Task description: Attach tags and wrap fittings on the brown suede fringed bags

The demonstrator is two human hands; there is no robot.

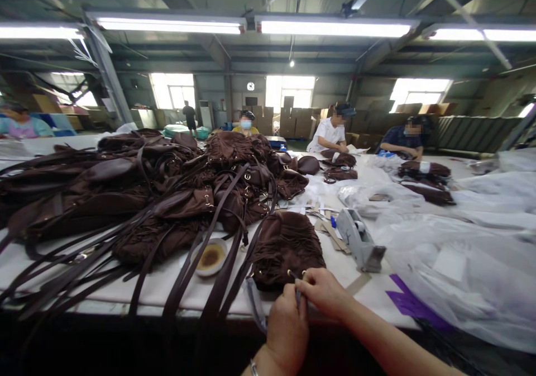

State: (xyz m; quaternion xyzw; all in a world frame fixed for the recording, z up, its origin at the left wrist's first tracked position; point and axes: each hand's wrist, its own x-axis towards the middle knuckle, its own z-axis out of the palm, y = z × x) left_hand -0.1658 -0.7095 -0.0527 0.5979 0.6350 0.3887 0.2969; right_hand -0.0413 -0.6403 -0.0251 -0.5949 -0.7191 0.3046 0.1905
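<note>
A dark brown fringed bag lies at the table's front edge, its gold eyelets towards me. My left hand is closed in front of it, around a thin dark strap. My right hand pinches the same strap close to the eyelets, its fingertips touching the left hand's. From the bag's left corner a strap in greyish wrapping hangs down over the edge. My fingers hide part of what they hold.
A big pile of brown bags with trailing straps fills the left. Near me are a bowl with brown residue, a grey tape dispenser, purple pieces and clear plastic bags. Several people work across the table.
</note>
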